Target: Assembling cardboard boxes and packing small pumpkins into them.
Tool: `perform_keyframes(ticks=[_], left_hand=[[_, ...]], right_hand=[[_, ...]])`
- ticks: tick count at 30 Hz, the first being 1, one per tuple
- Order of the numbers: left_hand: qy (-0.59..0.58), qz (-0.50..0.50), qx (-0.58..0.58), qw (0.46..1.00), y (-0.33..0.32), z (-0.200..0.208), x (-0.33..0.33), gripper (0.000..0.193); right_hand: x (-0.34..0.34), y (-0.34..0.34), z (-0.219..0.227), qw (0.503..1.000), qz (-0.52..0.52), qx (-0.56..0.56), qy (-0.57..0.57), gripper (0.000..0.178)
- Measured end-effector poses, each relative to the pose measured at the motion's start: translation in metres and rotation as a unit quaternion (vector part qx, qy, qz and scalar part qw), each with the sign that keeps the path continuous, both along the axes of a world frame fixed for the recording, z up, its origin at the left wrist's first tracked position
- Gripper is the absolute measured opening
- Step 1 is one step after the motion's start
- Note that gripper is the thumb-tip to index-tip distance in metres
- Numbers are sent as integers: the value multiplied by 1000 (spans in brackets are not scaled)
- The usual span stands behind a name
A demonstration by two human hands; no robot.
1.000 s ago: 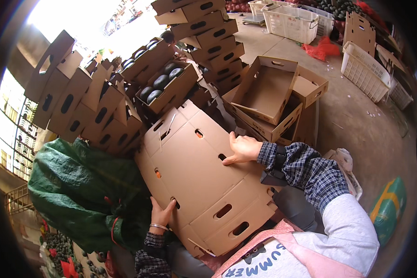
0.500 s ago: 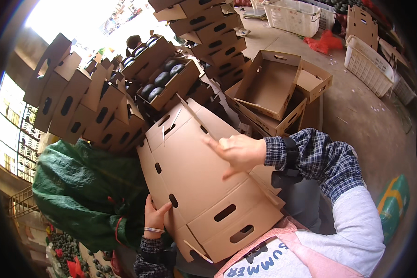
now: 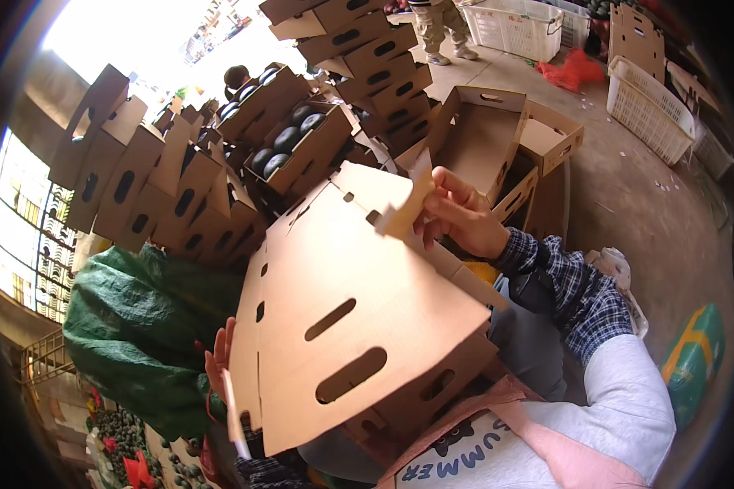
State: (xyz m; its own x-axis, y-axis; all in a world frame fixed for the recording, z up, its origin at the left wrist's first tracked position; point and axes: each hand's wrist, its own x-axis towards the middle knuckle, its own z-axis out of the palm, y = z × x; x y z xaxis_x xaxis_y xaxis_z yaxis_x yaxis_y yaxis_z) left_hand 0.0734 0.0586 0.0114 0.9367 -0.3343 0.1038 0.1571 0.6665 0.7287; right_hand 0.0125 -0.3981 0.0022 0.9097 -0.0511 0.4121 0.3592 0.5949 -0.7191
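Observation:
A flat cardboard box blank (image 3: 326,269) with oval hand slots and creases lies tilted across my lap. My right hand (image 3: 465,216) pinches a raised flap on its far right side, thumb and fingers closed on the board. Along the left edge my left hand (image 3: 218,359) rests with fingers stretched up; its palm and wrist are partly hidden by the board. Under the blank's near edge shows more slotted cardboard (image 3: 457,367). Beyond the far end stands a cardboard box (image 3: 322,151) holding dark green round fruits (image 3: 287,140).
Stacked cardboard boxes rise at the left (image 3: 139,183) and far middle (image 3: 375,65). Open boxes (image 3: 477,130) sit right of the blank. A green tarp-covered heap (image 3: 155,326) is at my left. White crates (image 3: 648,110) and a red net (image 3: 575,72) lie farther right.
My right hand has gone from pointing over the blank to gripping a flap. The blank's near part has risen and shifted left. A person's legs have appeared at the back.

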Motion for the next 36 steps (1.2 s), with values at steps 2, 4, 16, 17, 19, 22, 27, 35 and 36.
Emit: perform_keyframes(ticks=[2, 4, 16, 17, 19, 22, 27, 35, 36], left_hand=[[-120, -52, 1, 991, -9, 3, 7, 58], [-352, -145, 2, 925, -23, 11, 16, 60], [-298, 303, 106, 899, -43, 50, 18, 52], [-277, 283, 89, 914, -40, 40, 3, 49], [-283, 295, 193, 892, -62, 10, -54, 38], [-432, 161, 302, 835, -66, -15, -127, 26], [-619, 55, 202, 757, -64, -93, -161, 68], [-485, 145, 61, 860, -133, -48, -131, 77], [-489, 148, 60, 857, -120, -49, -136, 77]], right_hand=[[1, 11, 15, 999, -41, 21, 16, 19], [4, 21, 30, 996, -79, 43, 30, 23], [-16, 16, 96, 961, -152, -229, 0, 26], [-25, 11, 70, 944, -139, -296, -50, 31], [-60, 6, 30, 884, -102, -410, -202, 32], [-127, 13, -25, 897, -2, -428, -107, 21], [-169, 14, -35, 915, 201, -346, -44, 69], [-121, 48, -37, 916, -8, -396, -59, 31], [-126, 49, -39, 937, 24, -342, -66, 36]])
